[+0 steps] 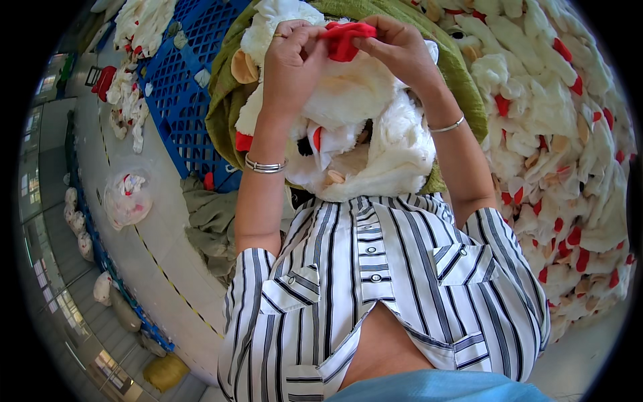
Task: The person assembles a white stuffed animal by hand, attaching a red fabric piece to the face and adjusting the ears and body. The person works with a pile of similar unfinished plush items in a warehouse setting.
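Observation:
Both my hands are raised at the top of the view, pinching a small red fabric piece [343, 41] between them. The fingers of my left hand [295, 57] grip its left edge, and those of my right hand [402, 50] its right edge. Below it, white plush skins [355, 87] with red and tan patches are heaped in front of me. Whether the red piece is sewn to one of these skins I cannot tell. An olive-green sack [224, 110] surrounds the heap, its cloth spread out to both sides.
A large pile of white plush skins [536, 127] with red bits fills the right side. To the left lie a blue plastic pallet [181, 87] and a clear bag [127, 201] with white and red pieces. Grey-green cloth [214, 221] lies beside my left elbow.

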Available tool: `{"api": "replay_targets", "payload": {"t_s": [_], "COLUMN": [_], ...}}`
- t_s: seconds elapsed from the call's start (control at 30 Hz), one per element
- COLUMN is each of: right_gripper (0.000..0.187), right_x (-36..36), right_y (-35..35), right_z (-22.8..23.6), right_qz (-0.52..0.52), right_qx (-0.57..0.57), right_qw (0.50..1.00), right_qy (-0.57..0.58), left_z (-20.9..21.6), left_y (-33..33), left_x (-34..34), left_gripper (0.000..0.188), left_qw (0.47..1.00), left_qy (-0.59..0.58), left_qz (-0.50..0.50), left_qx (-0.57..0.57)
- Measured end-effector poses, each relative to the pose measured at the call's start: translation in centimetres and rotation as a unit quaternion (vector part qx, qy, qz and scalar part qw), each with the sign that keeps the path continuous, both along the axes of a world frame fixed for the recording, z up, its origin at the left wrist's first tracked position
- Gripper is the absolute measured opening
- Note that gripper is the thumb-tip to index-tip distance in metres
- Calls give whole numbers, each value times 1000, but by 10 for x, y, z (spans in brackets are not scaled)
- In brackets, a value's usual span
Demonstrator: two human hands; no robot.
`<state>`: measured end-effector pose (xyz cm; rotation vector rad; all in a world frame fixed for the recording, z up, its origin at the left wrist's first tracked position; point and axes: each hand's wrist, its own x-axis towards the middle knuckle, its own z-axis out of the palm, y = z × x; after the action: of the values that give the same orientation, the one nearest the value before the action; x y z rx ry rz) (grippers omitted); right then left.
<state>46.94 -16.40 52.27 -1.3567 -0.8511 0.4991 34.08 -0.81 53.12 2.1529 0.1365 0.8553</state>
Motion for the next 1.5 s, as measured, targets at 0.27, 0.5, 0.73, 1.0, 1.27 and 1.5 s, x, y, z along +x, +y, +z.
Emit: {"api": "replay_targets", "payload": {"t_s": [0.27,0.5,0.73,1.0,1.27,1.5], "right_gripper": [22,23,20,12,20,29], "right_x": [5,-61,-64,-67,-57,-39], "right_y": [-6,-17,-16,-16,-32,-29], "right_z": [19,40,37,46,51,69], "right_qz": [-205,-51,-69,-46,80,-106], "right_qx": [107,120,64,88,57,110], "right_qw": [973,991,995,995,992,969], "right_qy": [-8,-40,-36,13,73,-192], "left_z": [48,40,37,27,48,50], "left_y": [-18,-50,-61,-66,-54,-36], "left_x": [-22,-28,-33,-37,-45,-51], "left_gripper": [12,7,6,6,15,16], "left_qw": [903,949,957,982,978,990], "left_qy": [-42,-80,-77,-144,-112,-97], "left_qz": [-135,-54,-61,-59,-79,-51], "left_qx": [-405,-302,-273,-111,-155,-92]}}
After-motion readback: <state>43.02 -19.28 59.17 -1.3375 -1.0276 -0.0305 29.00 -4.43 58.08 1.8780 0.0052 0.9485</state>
